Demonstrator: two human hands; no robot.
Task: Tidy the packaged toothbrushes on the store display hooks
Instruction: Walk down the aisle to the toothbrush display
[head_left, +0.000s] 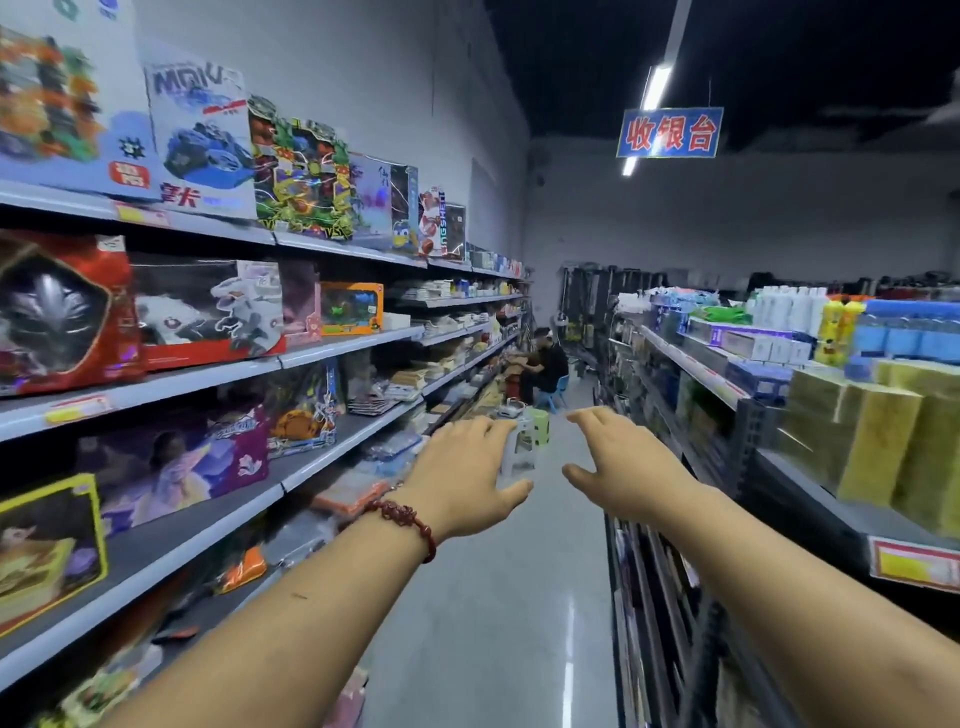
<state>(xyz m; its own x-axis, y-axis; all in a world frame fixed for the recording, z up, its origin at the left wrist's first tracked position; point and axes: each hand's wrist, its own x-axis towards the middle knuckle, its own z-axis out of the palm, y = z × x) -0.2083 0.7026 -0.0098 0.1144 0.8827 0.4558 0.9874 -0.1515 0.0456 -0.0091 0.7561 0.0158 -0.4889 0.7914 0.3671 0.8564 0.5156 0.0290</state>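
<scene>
No packaged toothbrushes or display hooks can be made out in the head view. Both my arms stretch forward over the store aisle. My left hand (470, 475), with a red bead bracelet at the wrist, is held palm down with relaxed fingers and holds nothing. My right hand (621, 465) hangs beside it, a short gap apart, fingers loosely spread and empty. Neither hand touches a shelf or a product.
Shelves of boxed toys (208, 312) line the left side. Shelving with bottles and yellow packs (852, 431) lines the right. Plastic stools (527, 436) stand in the aisle ahead. A person sits on a blue chair (545, 366) far down. A blue hanging sign (669, 132) is overhead.
</scene>
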